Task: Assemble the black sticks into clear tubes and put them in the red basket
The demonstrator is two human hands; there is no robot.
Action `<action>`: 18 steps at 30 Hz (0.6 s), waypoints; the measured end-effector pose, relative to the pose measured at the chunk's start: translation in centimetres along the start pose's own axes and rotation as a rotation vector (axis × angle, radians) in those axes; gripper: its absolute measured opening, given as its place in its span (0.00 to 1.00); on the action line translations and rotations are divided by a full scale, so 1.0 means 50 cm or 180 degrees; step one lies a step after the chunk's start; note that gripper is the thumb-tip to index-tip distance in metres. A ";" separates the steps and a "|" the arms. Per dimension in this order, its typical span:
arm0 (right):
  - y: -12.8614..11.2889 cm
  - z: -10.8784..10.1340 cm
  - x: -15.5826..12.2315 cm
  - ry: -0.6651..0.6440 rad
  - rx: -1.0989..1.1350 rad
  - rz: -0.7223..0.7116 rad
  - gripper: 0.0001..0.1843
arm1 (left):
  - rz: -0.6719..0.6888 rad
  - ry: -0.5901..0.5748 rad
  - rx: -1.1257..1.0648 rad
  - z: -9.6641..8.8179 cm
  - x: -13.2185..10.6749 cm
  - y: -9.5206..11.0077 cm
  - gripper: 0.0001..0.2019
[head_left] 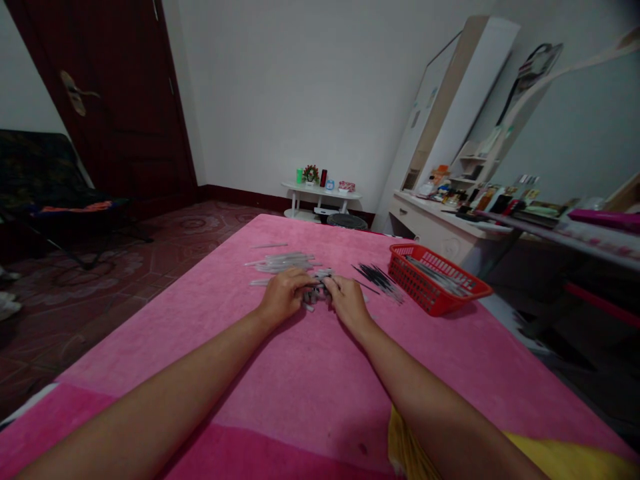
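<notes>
Both my hands rest on a pink cloth (300, 373), close together. My left hand (284, 293) is curled, its fingers closed round small grey parts (316, 293). My right hand (347, 298) pinches the same cluster from the other side. The parts are too small to name. Just beyond my hands lies a pile of clear plastic tubes (281, 263). A heap of thin black sticks (377, 277) lies to the right of my right hand.
A red plastic basket (440, 290) with several grey pieces stands at the right on the cloth. Beyond it is a white dresser (450, 227) crowded with bottles. A small white table (320, 197), a dark door (115, 100) and a chair (45, 180) stand farther off.
</notes>
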State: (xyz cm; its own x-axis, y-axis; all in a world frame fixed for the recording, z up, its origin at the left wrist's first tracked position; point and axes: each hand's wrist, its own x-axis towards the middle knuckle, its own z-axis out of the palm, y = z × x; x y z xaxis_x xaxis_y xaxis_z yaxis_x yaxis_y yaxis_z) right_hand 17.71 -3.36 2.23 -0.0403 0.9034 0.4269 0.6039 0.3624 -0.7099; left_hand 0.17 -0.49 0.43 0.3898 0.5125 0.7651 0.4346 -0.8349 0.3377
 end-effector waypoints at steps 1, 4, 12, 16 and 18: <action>-0.001 -0.002 -0.001 -0.0003 -0.0003 -0.0022 0.21 | -0.0028 -0.0008 -0.0016 0.000 0.001 0.001 0.13; -0.003 -0.002 -0.001 0.0052 0.0116 -0.0147 0.13 | -0.0176 0.0040 -0.0038 0.000 0.001 0.000 0.14; 0.012 0.000 -0.002 -0.0229 0.0033 -0.0223 0.20 | -0.0233 0.0012 -0.0104 0.003 0.000 -0.004 0.14; 0.013 -0.003 -0.002 0.0043 0.0066 -0.0326 0.12 | -0.0331 0.0093 -0.0128 0.002 0.000 -0.003 0.14; 0.011 -0.004 -0.002 0.0008 0.0068 -0.0328 0.14 | -0.0335 0.0070 -0.0147 0.002 0.000 -0.004 0.14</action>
State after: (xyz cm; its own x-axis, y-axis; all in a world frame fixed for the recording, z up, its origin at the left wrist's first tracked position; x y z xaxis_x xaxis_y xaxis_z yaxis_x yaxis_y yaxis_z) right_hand 18.19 -3.29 1.92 -0.0992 0.8604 0.4998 0.5794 0.4583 -0.6740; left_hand 0.15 -0.32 0.30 0.3259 0.5936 0.7358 0.4340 -0.7854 0.4413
